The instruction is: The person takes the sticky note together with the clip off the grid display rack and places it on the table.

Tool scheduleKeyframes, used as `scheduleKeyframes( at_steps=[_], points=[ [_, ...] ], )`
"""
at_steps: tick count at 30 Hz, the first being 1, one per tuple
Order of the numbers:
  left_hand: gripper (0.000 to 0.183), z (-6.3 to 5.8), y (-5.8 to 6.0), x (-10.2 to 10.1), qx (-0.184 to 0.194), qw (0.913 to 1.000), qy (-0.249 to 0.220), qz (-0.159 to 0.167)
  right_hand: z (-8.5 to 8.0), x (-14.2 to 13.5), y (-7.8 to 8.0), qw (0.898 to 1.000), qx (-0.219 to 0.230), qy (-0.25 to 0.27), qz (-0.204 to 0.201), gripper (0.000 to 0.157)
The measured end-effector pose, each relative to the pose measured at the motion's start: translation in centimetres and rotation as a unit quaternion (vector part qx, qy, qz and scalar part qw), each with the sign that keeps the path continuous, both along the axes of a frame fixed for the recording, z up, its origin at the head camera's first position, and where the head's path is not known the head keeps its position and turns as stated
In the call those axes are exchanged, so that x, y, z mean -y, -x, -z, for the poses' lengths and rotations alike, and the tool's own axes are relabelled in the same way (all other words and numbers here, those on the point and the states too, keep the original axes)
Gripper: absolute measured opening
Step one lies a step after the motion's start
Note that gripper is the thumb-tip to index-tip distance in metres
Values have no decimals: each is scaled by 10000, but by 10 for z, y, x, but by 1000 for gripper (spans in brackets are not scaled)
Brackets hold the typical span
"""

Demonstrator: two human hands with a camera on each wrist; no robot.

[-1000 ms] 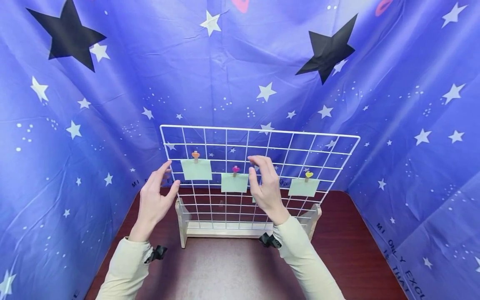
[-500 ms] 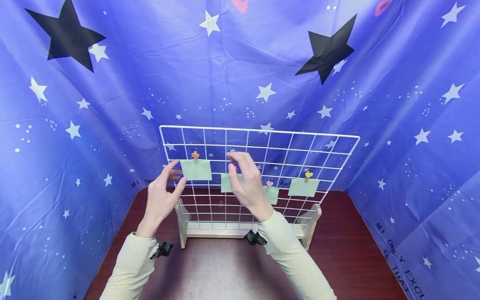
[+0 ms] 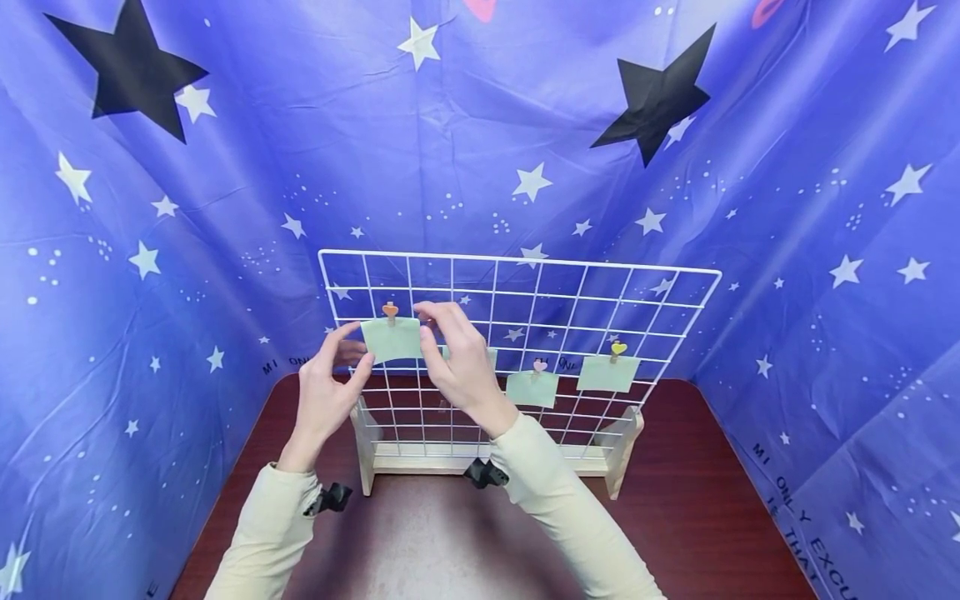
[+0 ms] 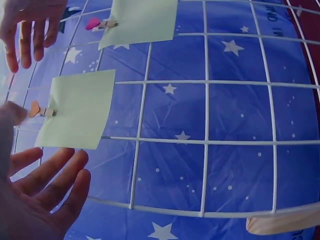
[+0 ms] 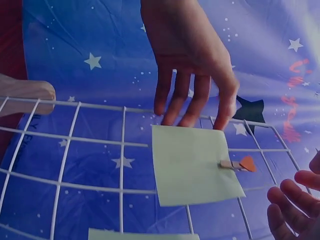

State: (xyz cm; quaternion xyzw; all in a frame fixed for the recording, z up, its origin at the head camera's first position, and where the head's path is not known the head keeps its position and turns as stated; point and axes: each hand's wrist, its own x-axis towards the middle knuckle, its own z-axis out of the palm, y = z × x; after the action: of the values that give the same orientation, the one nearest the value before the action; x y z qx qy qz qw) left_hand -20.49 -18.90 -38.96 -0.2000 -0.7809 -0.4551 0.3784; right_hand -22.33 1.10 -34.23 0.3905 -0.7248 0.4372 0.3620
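Observation:
A pale green paper note [image 3: 393, 342] hangs on the white wire grid [image 3: 517, 265], held by a small wooden clip with an orange heart [image 3: 390, 310]. My left hand [image 3: 324, 392] is at the note's left edge, fingers loosely bent; in the left wrist view its fingertips [image 4: 80, 159] meet that edge, though firm contact is hard to tell. At the note's right side is my right hand [image 3: 463, 362], fingers slightly bent. In the right wrist view the right hand [image 5: 295, 205] stands apart from the paper. Behind it, a second note [image 4: 142, 22] with a magenta heart clip [image 4: 93, 23] is partly hidden in the head view.
Further right on the grid hang a note [image 3: 532, 390] with a pale pink heart clip and another note [image 3: 609, 375] with a yellow heart clip. A wooden stand [image 3: 420, 462] supports the grid on a dark red table [image 3: 697, 500]. Blue star-printed cloth [image 3: 450, 150] surrounds it.
My right hand has moved left across the grid, past the magenta-clip note to the orange-clip note, uncovering the pale pink clip's note. My left hand has shifted slightly right to the orange-clip note's edge.

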Motion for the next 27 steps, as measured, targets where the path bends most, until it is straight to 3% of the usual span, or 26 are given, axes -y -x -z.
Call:
scheduleKeyframes(
  at_steps=[9, 19, 27],
  points=[
    [38, -24, -12, -12, 407, 9987, -271, 164, 2, 13, 5, 9984, 420, -376, 74, 27],
    [14, -33, -8, -14, 259, 9964, -803, 89, -5, 26, 12, 9959, 615, -495, 439, 27],
    [9, -34, -3, -14, 471, 9932, -1050, 167, -8, 28, 15, 9940, 543, -659, 685, 28]
  ],
)
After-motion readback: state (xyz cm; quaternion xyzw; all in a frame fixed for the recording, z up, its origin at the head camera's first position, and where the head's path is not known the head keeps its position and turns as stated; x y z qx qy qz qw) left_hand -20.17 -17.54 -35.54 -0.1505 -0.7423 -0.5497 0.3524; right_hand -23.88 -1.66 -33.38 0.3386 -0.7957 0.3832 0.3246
